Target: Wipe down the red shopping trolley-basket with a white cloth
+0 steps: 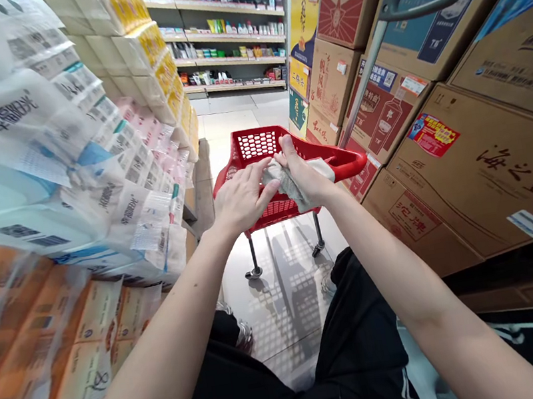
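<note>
Crumpled cloth, greyish white, is held above the near rim of a red basket, between the two hands and touching both. It is clutched by the right hand, whose fingers are curled round it with the thumb raised; a white end of the cloth is seen sticking out past the wrist towards the basket's right rim. The left hand is kept flat and loosely spread, palm down, with its fingertips laid against the left side of the cloth. Whether the cloth rests on the basket's rim cannot be told, as that part is hidden by the hands. The basket is carried on short wheeled legs and stands on the tiled floor in the middle of a narrow aisle, just ahead of black trousers worn by the person. The left edge of the aisle is lined with stacked tissue packs in clear wrap, with orange packs below and yellow ones farther along. The right edge is walled by large cardboard boxes printed with red characters. Stocked shelves are seen at the far end of the aisle.
</note>
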The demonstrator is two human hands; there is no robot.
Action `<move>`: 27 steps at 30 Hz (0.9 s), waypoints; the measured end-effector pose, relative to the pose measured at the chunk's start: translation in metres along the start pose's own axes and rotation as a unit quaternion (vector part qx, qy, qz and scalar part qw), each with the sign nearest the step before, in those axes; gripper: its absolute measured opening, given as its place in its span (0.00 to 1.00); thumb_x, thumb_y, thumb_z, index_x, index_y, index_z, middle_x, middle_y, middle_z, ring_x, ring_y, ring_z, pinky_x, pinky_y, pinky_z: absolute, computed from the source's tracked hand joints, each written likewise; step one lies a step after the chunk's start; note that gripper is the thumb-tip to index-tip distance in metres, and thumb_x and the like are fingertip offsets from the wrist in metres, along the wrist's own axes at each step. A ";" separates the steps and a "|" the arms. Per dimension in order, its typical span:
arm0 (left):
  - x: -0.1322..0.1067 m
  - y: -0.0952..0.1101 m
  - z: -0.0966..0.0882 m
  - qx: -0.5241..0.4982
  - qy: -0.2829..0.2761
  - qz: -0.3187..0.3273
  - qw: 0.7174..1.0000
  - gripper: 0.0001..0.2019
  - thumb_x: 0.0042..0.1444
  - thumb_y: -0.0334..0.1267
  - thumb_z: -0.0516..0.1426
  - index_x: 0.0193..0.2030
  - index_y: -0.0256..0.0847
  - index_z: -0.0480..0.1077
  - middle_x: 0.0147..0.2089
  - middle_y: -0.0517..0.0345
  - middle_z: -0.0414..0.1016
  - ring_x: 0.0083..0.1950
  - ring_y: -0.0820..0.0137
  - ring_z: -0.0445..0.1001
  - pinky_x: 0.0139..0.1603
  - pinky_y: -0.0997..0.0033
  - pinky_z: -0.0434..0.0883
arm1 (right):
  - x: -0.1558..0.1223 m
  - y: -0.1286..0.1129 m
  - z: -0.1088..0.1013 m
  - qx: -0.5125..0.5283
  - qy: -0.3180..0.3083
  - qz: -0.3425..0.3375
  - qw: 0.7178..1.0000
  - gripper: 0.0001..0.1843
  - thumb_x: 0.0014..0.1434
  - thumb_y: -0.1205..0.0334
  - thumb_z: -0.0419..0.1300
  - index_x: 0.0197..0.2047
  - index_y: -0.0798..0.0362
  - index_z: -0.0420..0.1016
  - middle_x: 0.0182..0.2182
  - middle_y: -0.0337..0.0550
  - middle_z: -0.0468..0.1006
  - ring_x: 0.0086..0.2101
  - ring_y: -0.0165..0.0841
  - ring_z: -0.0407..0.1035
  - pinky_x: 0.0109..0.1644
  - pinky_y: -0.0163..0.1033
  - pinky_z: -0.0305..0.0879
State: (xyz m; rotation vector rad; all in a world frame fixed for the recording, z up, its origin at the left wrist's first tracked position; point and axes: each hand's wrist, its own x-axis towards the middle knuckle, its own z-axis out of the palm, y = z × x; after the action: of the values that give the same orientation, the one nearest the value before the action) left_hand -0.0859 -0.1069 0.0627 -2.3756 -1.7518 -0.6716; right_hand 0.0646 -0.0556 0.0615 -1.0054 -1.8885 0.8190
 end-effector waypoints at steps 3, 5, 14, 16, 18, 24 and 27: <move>-0.001 0.003 0.000 0.013 -0.036 0.007 0.999 0.28 0.60 0.53 0.44 0.65 0.47 0.51 0.57 0.54 0.69 0.53 0.61 0.69 0.46 0.67 0.62 | 0.003 0.003 -0.007 0.046 -0.017 0.031 0.998 0.42 0.61 0.34 0.30 0.68 0.54 0.47 0.58 0.49 0.65 0.58 0.39 0.59 0.59 0.51 0.56; -0.001 0.006 0.000 0.023 -0.054 -0.004 0.998 0.28 0.59 0.54 0.46 0.65 0.49 0.52 0.56 0.55 0.70 0.49 0.60 0.72 0.43 0.67 0.62 | 0.004 0.003 -0.017 0.052 -0.028 0.041 0.997 0.42 0.61 0.34 0.31 0.67 0.53 0.48 0.56 0.49 0.67 0.56 0.39 0.62 0.58 0.49 0.58; 0.002 -0.005 0.001 -0.021 -0.011 0.011 1.000 0.16 0.57 0.42 0.47 0.50 0.45 0.67 0.47 0.56 0.72 0.46 0.64 0.71 0.39 0.68 0.64 | -0.006 0.020 -0.035 -0.208 0.062 0.022 0.976 0.41 0.61 0.35 0.30 0.48 0.52 0.75 0.45 0.47 0.76 0.50 0.40 0.67 0.59 0.48 0.52; 0.003 -0.012 0.003 -0.034 0.017 0.012 0.999 0.15 0.55 0.40 0.48 0.47 0.43 0.68 0.48 0.54 0.70 0.47 0.64 0.69 0.41 0.68 0.65 | -0.008 0.022 -0.032 -0.289 0.064 0.025 0.955 0.41 0.63 0.37 0.29 0.41 0.52 0.77 0.41 0.49 0.77 0.49 0.41 0.67 0.57 0.47 0.52; 0.005 -0.020 0.004 -0.037 0.032 0.007 0.999 0.13 0.54 0.39 0.49 0.43 0.41 0.69 0.49 0.52 0.69 0.48 0.63 0.68 0.43 0.67 0.66 | -0.006 0.022 -0.031 -0.340 0.056 0.032 0.938 0.40 0.63 0.38 0.30 0.36 0.52 0.77 0.38 0.50 0.78 0.47 0.42 0.68 0.53 0.46 0.54; 0.007 -0.042 0.001 -0.016 -0.031 -0.037 0.999 0.15 0.55 0.37 0.47 0.45 0.41 0.70 0.40 0.53 0.74 0.41 0.63 0.71 0.39 0.67 0.65 | 0.005 0.020 -0.038 -0.328 -0.060 0.043 0.942 0.39 0.63 0.36 0.32 0.34 0.52 0.77 0.33 0.44 0.78 0.37 0.37 0.71 0.40 0.37 0.57; 0.004 -0.048 -0.006 -0.063 -0.053 -0.001 0.997 0.19 0.54 0.35 0.44 0.49 0.44 0.69 0.46 0.58 0.75 0.44 0.65 0.72 0.43 0.69 0.65 | 0.002 0.019 -0.031 -0.330 -0.051 0.016 0.943 0.35 0.63 0.37 0.35 0.40 0.49 0.76 0.38 0.42 0.78 0.41 0.37 0.69 0.40 0.37 0.56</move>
State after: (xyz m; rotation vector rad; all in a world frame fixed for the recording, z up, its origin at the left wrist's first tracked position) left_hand -0.1312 -0.0896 0.0622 -2.5381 -1.8026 -0.6880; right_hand 0.0977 -0.0398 0.0613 -1.4105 -2.3024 0.2396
